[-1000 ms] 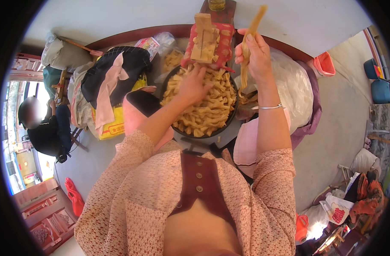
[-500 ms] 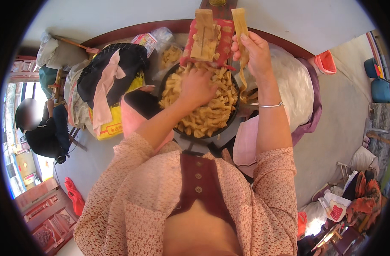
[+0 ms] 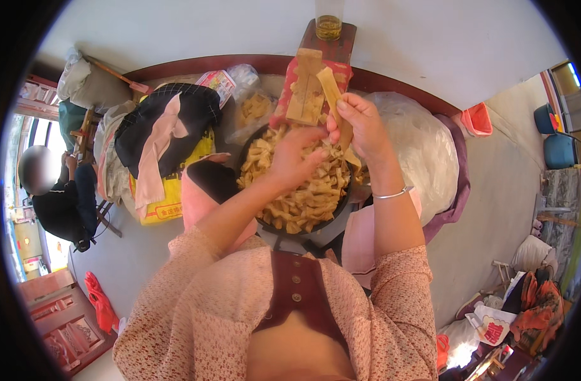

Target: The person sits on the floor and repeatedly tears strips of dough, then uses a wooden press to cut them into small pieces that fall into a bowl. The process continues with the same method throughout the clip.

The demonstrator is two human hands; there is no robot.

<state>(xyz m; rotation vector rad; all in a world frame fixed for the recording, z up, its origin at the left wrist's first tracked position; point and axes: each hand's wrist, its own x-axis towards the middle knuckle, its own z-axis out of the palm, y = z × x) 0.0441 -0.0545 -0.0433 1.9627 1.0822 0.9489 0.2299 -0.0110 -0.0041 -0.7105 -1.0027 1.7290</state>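
My right hand (image 3: 361, 127) is closed on a long flat tan strip (image 3: 330, 91), pinched between thumb and fingers. The strip's upper end stands up past the hand, and its lower part hangs toward a round dark pan (image 3: 246, 155). Heaped in the pan are many short folded tan pieces (image 3: 290, 206), of a kind I cannot make out. Over the heap, my left hand (image 3: 293, 159) is held near the strip's lower part, thumb and fingers apart and slightly blurred. Just beyond the pan, a wooden board (image 3: 306, 86) with tan crumbs lies on a red patterned cushion (image 3: 283, 105).
A glass of yellowish liquid (image 3: 328, 26) stands on a dark red bench (image 3: 344, 47). Left of the pan are a bag of tan pieces (image 3: 255, 108), dark cloth (image 3: 138, 127) and a yellow bag (image 3: 176, 203). To the right sits a large clear plastic bag (image 3: 424, 152). A person (image 3: 62, 203) sits far left.
My left hand has lifted off the heaped pieces and moved right toward the strip. My right hand has come lower and to the left with the strip. The view has shifted, showing more of the bench.
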